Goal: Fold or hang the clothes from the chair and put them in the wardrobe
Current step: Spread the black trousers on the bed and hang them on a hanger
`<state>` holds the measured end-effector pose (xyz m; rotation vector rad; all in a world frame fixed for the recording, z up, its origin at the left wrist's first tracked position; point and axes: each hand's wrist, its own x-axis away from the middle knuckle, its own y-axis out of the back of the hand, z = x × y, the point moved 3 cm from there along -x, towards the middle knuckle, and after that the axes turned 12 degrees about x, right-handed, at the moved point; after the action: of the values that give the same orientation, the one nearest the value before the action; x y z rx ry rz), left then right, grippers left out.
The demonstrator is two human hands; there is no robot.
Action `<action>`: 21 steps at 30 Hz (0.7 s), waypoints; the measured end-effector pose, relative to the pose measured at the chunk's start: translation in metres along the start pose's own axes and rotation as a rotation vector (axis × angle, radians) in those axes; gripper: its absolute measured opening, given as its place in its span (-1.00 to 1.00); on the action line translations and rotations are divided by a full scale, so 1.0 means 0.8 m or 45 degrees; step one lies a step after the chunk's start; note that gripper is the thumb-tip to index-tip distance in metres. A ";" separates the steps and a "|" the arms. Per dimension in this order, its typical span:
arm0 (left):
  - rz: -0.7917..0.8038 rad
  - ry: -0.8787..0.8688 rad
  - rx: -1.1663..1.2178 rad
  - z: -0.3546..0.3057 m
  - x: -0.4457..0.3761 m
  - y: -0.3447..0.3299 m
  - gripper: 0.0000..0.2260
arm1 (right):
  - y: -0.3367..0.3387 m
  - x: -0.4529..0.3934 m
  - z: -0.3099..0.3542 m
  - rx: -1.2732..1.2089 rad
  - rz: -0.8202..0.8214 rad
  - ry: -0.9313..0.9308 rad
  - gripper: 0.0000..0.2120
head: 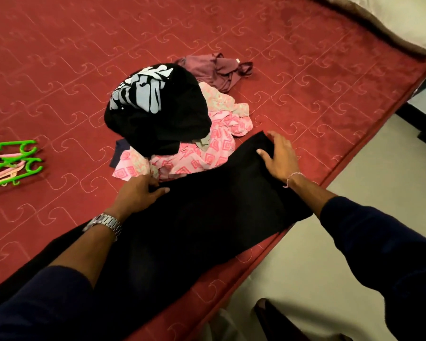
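A long black garment (pixel 202 217) lies flat across the lower middle of the frame, along the near edge of a red patterned mattress (pixel 59 57). The left hand (pixel 138 193) pinches its upper edge at centre, thumb on top and fingers curled under the cloth; the right hand (pixel 278 156) presses flat, fingers spread, on its far end at centre right. Just above sits a pile: a black printed top (pixel 162 114) over pink patterned cloth (pixel 207 153) (a maroon piece (pixel 214 70) lies behind). Green and pink hangers (pixel 8 163) rest at the left edge.
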<state>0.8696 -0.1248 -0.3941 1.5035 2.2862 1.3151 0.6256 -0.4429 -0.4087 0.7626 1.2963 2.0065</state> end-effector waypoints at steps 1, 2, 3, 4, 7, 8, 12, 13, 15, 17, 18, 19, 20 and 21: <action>-0.038 -0.007 0.006 0.000 0.002 -0.002 -0.69 | -0.002 0.009 -0.008 -0.011 -0.015 -0.006 -0.52; -0.078 -0.017 0.002 -0.001 0.004 -0.003 -0.70 | -0.002 0.019 -0.016 -0.011 -0.027 -0.023 -0.56; -0.122 -0.033 -0.002 -0.003 0.005 -0.004 -0.71 | 0.001 0.030 -0.027 0.003 -0.039 -0.051 -0.59; -0.173 -0.051 -0.008 -0.003 0.007 -0.005 -0.74 | 0.004 0.041 -0.039 0.034 -0.047 -0.094 -0.59; -0.339 -0.074 -0.058 -0.005 0.011 -0.009 -0.82 | 0.018 0.078 -0.079 0.171 -0.031 -0.303 -0.46; -0.371 -0.070 -0.080 -0.006 0.012 -0.012 -0.83 | 0.021 0.089 -0.090 0.222 0.017 -0.356 -0.40; -0.412 0.020 -0.201 -0.009 0.015 -0.021 -0.83 | 0.021 0.100 -0.108 0.282 0.228 -0.221 -0.54; -0.421 0.039 -0.223 -0.010 0.016 -0.023 -0.84 | 0.026 0.098 -0.105 0.199 0.207 -0.181 -0.62; -0.432 0.063 -0.240 -0.016 0.021 -0.028 -0.85 | 0.041 0.094 -0.103 0.041 0.067 -0.183 -0.66; -0.450 0.063 -0.241 -0.022 0.028 -0.032 -0.85 | 0.051 0.090 -0.106 0.101 -0.015 -0.216 -0.64; -0.466 0.059 -0.247 -0.023 0.033 -0.032 -0.85 | 0.050 0.090 -0.107 0.227 0.009 -0.254 -0.64; -0.479 0.057 -0.263 -0.023 0.037 -0.033 -0.85 | 0.047 0.092 -0.107 0.365 0.039 -0.311 -0.66; -0.492 0.061 -0.280 -0.022 0.042 -0.035 -0.82 | 0.043 0.096 -0.102 0.461 0.044 -0.361 -0.67; -0.504 0.064 -0.299 -0.020 0.047 -0.035 -0.79 | 0.038 0.099 -0.092 0.522 0.009 -0.382 -0.65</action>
<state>0.8227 -0.1085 -0.3911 0.8977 2.2099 1.4467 0.5144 -0.4345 -0.3959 1.2063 1.5354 1.5678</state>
